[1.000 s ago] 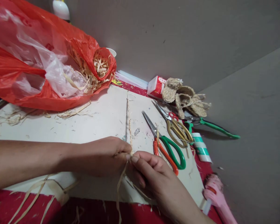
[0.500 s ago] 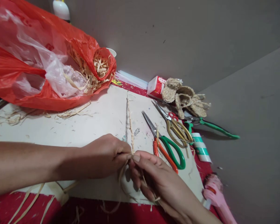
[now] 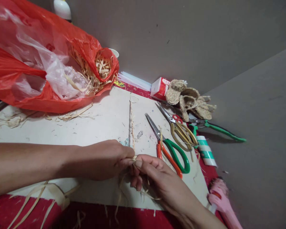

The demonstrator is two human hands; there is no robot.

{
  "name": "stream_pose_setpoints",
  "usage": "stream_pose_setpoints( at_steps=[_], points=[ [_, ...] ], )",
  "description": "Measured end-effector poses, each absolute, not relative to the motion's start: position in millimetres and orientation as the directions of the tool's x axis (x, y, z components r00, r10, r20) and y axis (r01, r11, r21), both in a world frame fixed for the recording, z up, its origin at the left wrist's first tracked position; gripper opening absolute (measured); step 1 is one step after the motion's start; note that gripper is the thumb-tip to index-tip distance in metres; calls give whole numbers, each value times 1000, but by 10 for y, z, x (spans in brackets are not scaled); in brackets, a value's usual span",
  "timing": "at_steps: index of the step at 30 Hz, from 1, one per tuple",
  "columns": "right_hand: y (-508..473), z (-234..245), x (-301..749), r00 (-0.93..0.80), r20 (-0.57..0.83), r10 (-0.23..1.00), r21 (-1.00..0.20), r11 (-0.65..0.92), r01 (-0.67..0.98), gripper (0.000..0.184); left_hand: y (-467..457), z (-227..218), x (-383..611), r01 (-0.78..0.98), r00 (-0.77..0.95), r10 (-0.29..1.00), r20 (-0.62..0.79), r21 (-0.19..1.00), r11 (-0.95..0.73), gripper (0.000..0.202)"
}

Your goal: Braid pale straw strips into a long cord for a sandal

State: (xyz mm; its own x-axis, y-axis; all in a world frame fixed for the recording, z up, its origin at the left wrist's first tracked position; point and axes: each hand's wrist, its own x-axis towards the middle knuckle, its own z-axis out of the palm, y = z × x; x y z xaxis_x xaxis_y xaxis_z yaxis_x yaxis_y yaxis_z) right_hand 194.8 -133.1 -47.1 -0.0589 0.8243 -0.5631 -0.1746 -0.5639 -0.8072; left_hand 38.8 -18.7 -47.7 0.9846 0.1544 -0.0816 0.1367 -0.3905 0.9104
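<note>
A thin braided straw cord (image 3: 132,130) stretches away from my hands over the white board (image 3: 105,127). Its near end is pinched by my left hand (image 3: 114,159), whose fingers are closed. My right hand (image 3: 154,171) meets it there, thumb and forefinger pressed together on the same cord. Loose straw strands (image 3: 120,194) hang below both hands. Just right of the cord lie scissors (image 3: 166,143) with one green and one orange handle, and beyond them gold-handled scissors (image 3: 178,127).
A red plastic bag (image 3: 50,63) of straw strips fills the back left. At the back right are a red and white box (image 3: 159,88), woven straw pieces (image 3: 189,100), green-handled pliers (image 3: 224,131) and a green-white roll (image 3: 207,151). A pink glue gun (image 3: 221,203) lies at the right edge.
Both hands stay together at the cord's near end, shifting slightly. The right hand's lower fingers have curled in, and the loose strands below have moved. The cord looks slightly straighter.
</note>
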Motion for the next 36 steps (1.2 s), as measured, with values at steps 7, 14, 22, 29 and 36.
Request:
stream_pose_setpoints(
  at_steps=[7,14,22,29,36],
  points=[
    [-1333,-415,1924,-29,-550,835,-831,-544,113,38,-261,-488,445,361,901,264,-343,932,-20,26],
    [-1365,-266,1868,-50,-361,931,-780,-272,563,29,-328,-619,418,297,897,317,-308,951,85,14],
    [-1449,-307,1867,3,-291,957,-632,-194,750,28,-347,-624,401,276,898,347,-269,961,30,20],
    [-1460,-368,1816,3,-271,963,-721,-205,662,31,-335,-616,402,267,910,346,-228,961,-70,18],
    [-1531,-445,1806,15,-156,988,-534,-97,840,27,-317,-570,406,323,912,289,-290,944,-72,19]
  ],
)
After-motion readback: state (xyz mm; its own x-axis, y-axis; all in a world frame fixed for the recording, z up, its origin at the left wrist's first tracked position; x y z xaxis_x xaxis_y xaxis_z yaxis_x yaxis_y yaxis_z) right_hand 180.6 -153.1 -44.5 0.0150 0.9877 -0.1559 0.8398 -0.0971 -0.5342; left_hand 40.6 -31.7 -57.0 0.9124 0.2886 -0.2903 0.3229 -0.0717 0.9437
